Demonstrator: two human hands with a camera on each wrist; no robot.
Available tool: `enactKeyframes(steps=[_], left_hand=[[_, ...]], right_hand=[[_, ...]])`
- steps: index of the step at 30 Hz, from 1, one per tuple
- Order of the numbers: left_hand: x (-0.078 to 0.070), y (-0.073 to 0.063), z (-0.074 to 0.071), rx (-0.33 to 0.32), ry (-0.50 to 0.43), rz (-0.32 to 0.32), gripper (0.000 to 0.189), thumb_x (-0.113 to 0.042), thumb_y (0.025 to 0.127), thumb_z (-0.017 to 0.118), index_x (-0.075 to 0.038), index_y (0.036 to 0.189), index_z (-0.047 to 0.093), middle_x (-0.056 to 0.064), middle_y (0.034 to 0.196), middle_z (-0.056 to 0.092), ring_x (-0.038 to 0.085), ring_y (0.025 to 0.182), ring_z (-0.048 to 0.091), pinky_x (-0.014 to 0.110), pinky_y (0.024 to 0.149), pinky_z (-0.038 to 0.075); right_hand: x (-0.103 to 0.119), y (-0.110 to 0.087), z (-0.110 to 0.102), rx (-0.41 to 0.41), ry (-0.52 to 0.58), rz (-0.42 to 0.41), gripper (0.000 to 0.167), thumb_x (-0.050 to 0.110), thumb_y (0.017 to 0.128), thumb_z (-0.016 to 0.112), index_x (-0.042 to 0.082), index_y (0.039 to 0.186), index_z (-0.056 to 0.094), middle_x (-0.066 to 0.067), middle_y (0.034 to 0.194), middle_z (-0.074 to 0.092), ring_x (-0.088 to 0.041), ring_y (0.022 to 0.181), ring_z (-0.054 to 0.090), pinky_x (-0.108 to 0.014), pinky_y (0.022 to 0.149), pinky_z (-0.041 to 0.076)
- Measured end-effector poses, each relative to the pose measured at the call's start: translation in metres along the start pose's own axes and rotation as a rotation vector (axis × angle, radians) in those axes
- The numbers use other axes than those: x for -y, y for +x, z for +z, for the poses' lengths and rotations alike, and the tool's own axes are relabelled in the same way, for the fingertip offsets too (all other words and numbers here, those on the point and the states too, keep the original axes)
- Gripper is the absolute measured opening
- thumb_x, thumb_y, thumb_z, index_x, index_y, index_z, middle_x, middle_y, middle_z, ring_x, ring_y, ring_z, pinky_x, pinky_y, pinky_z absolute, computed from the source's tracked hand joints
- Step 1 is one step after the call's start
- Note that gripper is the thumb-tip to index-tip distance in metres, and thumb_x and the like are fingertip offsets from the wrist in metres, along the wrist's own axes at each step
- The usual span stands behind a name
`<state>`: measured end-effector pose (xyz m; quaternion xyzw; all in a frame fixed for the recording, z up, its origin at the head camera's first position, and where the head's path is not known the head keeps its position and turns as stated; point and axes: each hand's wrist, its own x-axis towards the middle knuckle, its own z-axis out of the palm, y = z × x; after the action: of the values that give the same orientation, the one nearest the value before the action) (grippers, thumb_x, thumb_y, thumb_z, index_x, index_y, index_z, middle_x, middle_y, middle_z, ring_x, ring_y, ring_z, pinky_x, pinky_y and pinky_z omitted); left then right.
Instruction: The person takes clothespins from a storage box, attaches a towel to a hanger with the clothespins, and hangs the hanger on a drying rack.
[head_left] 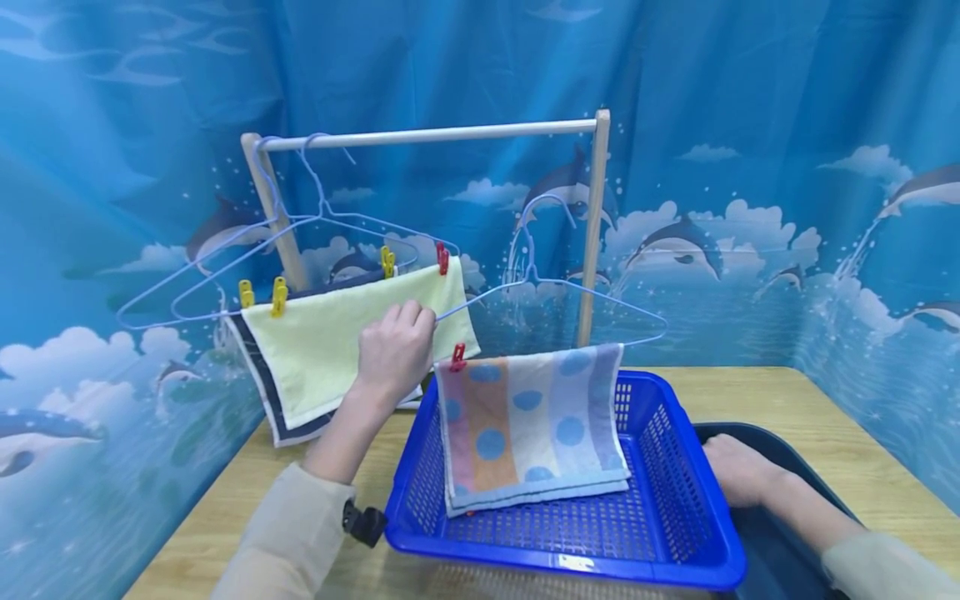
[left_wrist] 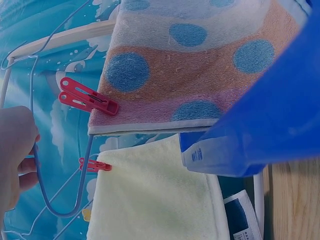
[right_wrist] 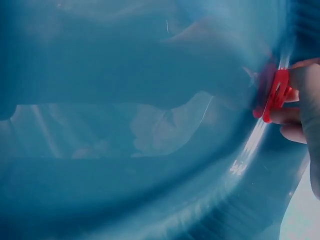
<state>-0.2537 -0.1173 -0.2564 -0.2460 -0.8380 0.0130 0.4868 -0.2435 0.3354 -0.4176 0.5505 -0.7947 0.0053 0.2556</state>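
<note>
My left hand (head_left: 397,350) grips the left end of a light-blue wire hanger (head_left: 531,267) in front of the rack. Over its bottom bar hangs a striped towel with blue dots (head_left: 525,417). One red clothespin (left_wrist: 90,97) clips the towel's left corner; no pin shows at its top right corner. My right hand (head_left: 742,471) reaches into a dark blue-green basin (head_left: 776,542). In the right wrist view its fingers pinch another red clothespin (right_wrist: 277,95) near the basin's inner wall.
A blue plastic basket (head_left: 645,573) stands below the dotted towel. Behind my left hand, hangers on the rack (head_left: 450,135) carry a pale yellow towel (head_left: 322,358) and a dark one behind it, with yellow and red pins. The wooden table (head_left: 720,392) ends at dolphin-print curtains.
</note>
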Motion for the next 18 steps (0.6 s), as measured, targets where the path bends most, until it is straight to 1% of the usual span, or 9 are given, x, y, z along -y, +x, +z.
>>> enactKeyframes(steps=[2,4,6,7,9,11,14,16,18], left_hand=[[0.0,0.0,0.0,-0.004,0.002,0.002,0.008,-0.009,0.083,0.066,-0.001,0.084,0.064,0.01,0.078,0.06,0.023,0.058,0.052,0.031,0.038,0.041],[0.0,0.0,0.0,-0.005,0.004,0.002,0.008,-0.009,0.083,0.065,-0.001,0.084,0.064,0.01,0.078,0.06,0.023,0.058,0.052,0.032,0.038,0.041],[0.0,0.0,0.0,-0.004,0.004,0.001,0.008,-0.009,0.083,0.065,-0.002,0.084,0.064,0.01,0.078,0.06,0.023,0.059,0.052,0.032,0.039,0.041],[0.0,0.0,0.001,-0.003,0.003,0.0,0.008,-0.009,0.083,0.066,-0.002,0.084,0.064,0.01,0.078,0.06,0.023,0.059,0.053,0.031,0.039,0.041],[0.0,0.0,0.001,-0.001,0.001,-0.002,0.008,-0.009,0.083,0.066,-0.002,0.085,0.064,0.01,0.079,0.06,0.023,0.059,0.053,0.031,0.039,0.041],[0.0,0.0,0.001,0.001,-0.001,-0.005,0.008,-0.009,0.083,0.066,-0.002,0.085,0.064,0.01,0.079,0.06,0.023,0.06,0.053,0.031,0.039,0.042],[0.0,0.0,0.001,0.002,-0.004,-0.008,0.008,-0.009,0.083,0.065,-0.002,0.085,0.064,0.01,0.079,0.06,0.023,0.06,0.053,0.031,0.039,0.041],[0.0,0.0,0.001,0.001,-0.006,-0.008,0.007,-0.009,0.083,0.065,-0.002,0.084,0.064,0.01,0.078,0.06,0.023,0.059,0.052,0.031,0.039,0.041],[0.001,-0.001,0.0,-0.002,-0.009,-0.008,0.007,-0.008,0.083,0.065,-0.001,0.084,0.064,0.01,0.078,0.06,0.023,0.059,0.052,0.031,0.039,0.041]], right_hand=[[-0.002,0.0,0.001,-0.039,-0.045,-0.015,0.03,0.01,0.076,0.049,0.028,0.059,0.032,0.021,0.058,0.018,0.007,0.057,0.007,-0.014,0.04,0.01],[-0.003,0.0,0.002,-0.072,-0.095,-0.022,0.031,0.012,0.085,0.038,0.028,0.059,0.031,0.021,0.059,0.018,0.005,0.056,0.008,-0.016,0.04,0.01],[-0.003,0.0,0.002,-0.087,-0.132,-0.011,0.037,0.016,0.095,0.025,0.027,0.06,0.031,0.02,0.059,0.018,0.005,0.055,0.009,-0.016,0.04,0.01],[-0.003,0.0,0.002,-0.089,-0.157,-0.001,0.039,0.02,0.098,0.019,0.027,0.061,0.031,0.019,0.059,0.018,0.004,0.054,0.009,-0.016,0.04,0.01],[-0.003,0.001,0.0,-0.088,-0.206,0.019,0.044,0.025,0.1,0.011,0.025,0.063,0.035,0.017,0.058,0.023,0.003,0.049,0.012,-0.018,0.039,0.01],[-0.002,0.001,-0.002,-0.089,-0.249,0.036,0.046,0.026,0.101,0.01,0.021,0.068,0.041,0.014,0.059,0.028,0.002,0.047,0.013,-0.019,0.039,0.009],[-0.003,0.001,-0.008,-0.09,-0.297,0.06,0.05,0.028,0.102,0.01,0.014,0.079,0.052,0.007,0.066,0.041,-0.001,0.043,0.018,-0.021,0.037,0.011],[-0.004,0.001,-0.011,-0.102,-0.314,0.079,0.049,0.029,0.102,0.012,0.013,0.082,0.053,0.005,0.069,0.043,-0.002,0.041,0.021,-0.021,0.036,0.013],[-0.006,0.001,-0.014,-0.117,-0.325,0.101,0.049,0.031,0.102,0.013,0.012,0.082,0.053,0.004,0.071,0.045,-0.005,0.04,0.027,-0.022,0.034,0.017]])
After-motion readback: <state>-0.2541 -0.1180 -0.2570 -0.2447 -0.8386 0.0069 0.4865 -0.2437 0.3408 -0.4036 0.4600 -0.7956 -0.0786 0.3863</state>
